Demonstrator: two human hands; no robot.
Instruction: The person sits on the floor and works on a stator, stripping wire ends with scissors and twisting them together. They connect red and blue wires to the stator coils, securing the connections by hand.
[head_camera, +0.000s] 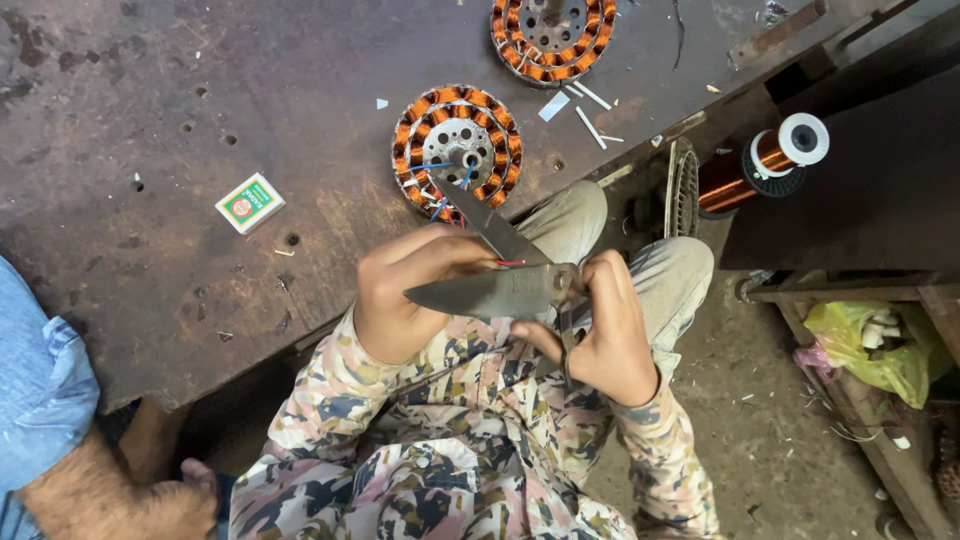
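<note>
My right hand grips the handles of a large pair of dark metal scissors above my lap. The blades are apart: one points left across my left hand, the other slants up toward a stator. My left hand is curled, pinching a thin red wire that lies between the blades near the pivot. The stator, a round core ringed with copper windings and trailing blue and red leads, lies on the workbench just beyond my hands.
A second copper-wound stator lies farther back on the bench. A small matchbox sits to the left. A spool of copper wire stands at the right, above a yellow-green bag. Another person's blue-sleeved arm rests at bottom left.
</note>
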